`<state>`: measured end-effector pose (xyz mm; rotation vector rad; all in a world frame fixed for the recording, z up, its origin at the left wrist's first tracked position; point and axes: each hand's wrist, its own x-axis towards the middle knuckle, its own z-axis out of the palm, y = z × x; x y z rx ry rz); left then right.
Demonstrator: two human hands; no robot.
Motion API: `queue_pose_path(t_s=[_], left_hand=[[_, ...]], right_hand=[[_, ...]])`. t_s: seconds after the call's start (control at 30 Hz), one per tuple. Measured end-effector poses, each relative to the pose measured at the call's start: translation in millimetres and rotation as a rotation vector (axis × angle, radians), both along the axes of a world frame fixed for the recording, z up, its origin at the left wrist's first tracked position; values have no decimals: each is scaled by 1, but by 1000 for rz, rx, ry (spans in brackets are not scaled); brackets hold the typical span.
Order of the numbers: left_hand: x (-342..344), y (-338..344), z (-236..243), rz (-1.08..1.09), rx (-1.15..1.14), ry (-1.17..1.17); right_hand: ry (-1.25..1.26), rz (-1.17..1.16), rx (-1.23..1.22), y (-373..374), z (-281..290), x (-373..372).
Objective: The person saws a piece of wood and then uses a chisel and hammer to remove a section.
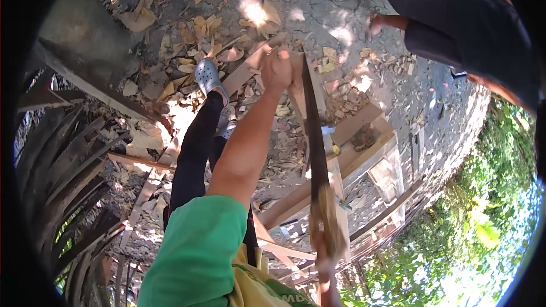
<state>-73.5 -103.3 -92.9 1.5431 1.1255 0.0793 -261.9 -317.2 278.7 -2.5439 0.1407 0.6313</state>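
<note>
My left hand (277, 69) grips a wooden board (298, 82) near its far end, beside the dark blade of a handsaw (315, 136). The blade runs lengthwise along the board toward me. At the lower right, my right hand (325, 258) is closed on the saw's wooden handle (324, 222), blurred and partly hidden. More pale boards (276, 204) lie beneath and around the board, forming a rough support. My legs and grey clogs (207, 78) are to the left of the board.
Another person (455, 34) stands barefoot at upper right. A concrete slab (91, 62) and dry palm fronds (57, 182) are at left. A wooden box-like frame (364, 148) sits right of the saw, among dry leaves and wood scraps. Green foliage rims the lower right.
</note>
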Motion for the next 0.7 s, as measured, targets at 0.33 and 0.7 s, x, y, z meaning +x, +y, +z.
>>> queue_pose_path(t_s=[0.33,0.7], left_hand=[[-3,-1,-9,39,89,-97],[1,-3,-10,59,4,-94]], right_hand=[[44,-130,541,80,-201,167],[-59,241,-6,28,-92,65]])
